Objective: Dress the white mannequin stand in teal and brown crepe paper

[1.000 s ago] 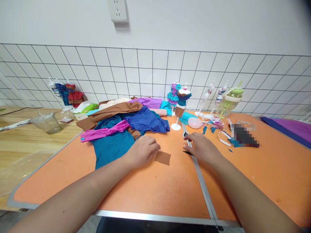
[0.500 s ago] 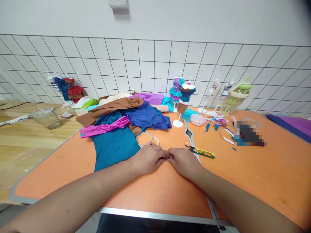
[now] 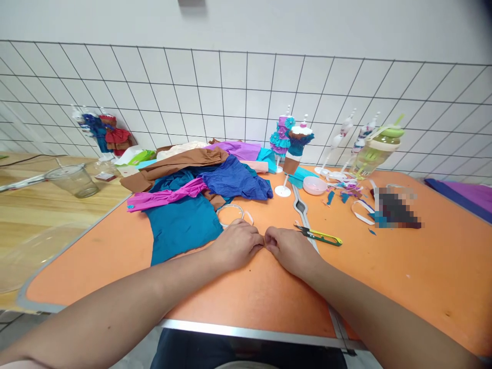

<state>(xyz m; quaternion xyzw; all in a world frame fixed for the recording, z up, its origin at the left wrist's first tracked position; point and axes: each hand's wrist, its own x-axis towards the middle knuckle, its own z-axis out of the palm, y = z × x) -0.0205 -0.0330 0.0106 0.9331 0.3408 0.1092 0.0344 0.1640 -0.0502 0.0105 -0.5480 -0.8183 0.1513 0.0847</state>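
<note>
My left hand [image 3: 240,244] and my right hand [image 3: 290,249] meet low over the orange table [image 3: 230,302], fingertips almost touching. Both are closed in a pinch, and whatever lies between the fingers is too small and hidden to name. Just behind my left hand are a clear ring-shaped coil [image 3: 229,215] and a short white strip [image 3: 249,218]. Teal cloth [image 3: 184,230] spreads beside my left forearm. To the right of my right hand lie thread snips [image 3: 319,236] with yellow and green handles.
Piled fabrics, including blue cloth [image 3: 240,179] and brown cloth [image 3: 180,166], cover the back left. Small dressed mannequin stands [image 3: 292,165], a pink bowl [image 3: 315,185], scraps and a green-lidded bottle [image 3: 380,148] stand behind. A plastic cup [image 3: 73,180] is at left.
The camera view has tilted slightly downward. My fingertips have drawn a little apart, while both hands stay pinched in nearly the same spot.
</note>
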